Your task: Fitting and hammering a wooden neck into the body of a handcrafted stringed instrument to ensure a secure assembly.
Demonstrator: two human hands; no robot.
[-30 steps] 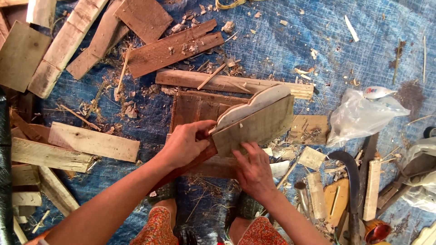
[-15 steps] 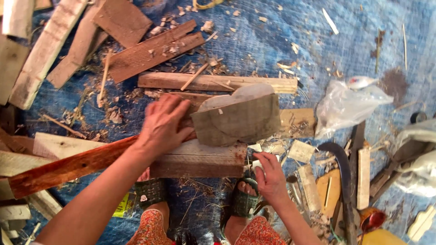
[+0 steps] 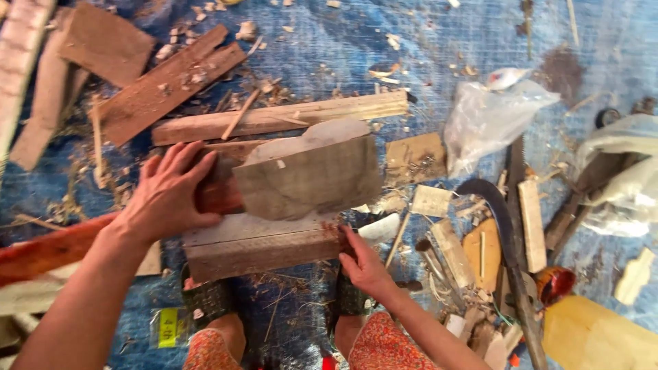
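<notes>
My left hand (image 3: pixel 170 192) grips the left end of a grey shaped wooden board (image 3: pixel 308 175) with a curved top edge, holding it upright on its edge. The board stands on a thick wooden block (image 3: pixel 257 247) lying flat in front of me. My right hand (image 3: pixel 363 264) rests at the right end of that block, fingers curled against its corner. Both feet in sandals (image 3: pixel 209 301) press against the block's near side.
Long planks (image 3: pixel 274 118) and reddish boards (image 3: pixel 161 85) lie beyond the block on a blue tarp (image 3: pixel 425 41). A clear plastic bag (image 3: pixel 490 120), small wood offcuts (image 3: pixel 531 223), a curved dark blade (image 3: pixel 504 233) and a yellow container (image 3: pixel 596 339) crowd the right side. A reddish plank (image 3: pixel 48 250) lies at left.
The right hand left the shaped board and dropped to the block's right end. The left hand keeps the board, now set more upright on the block.
</notes>
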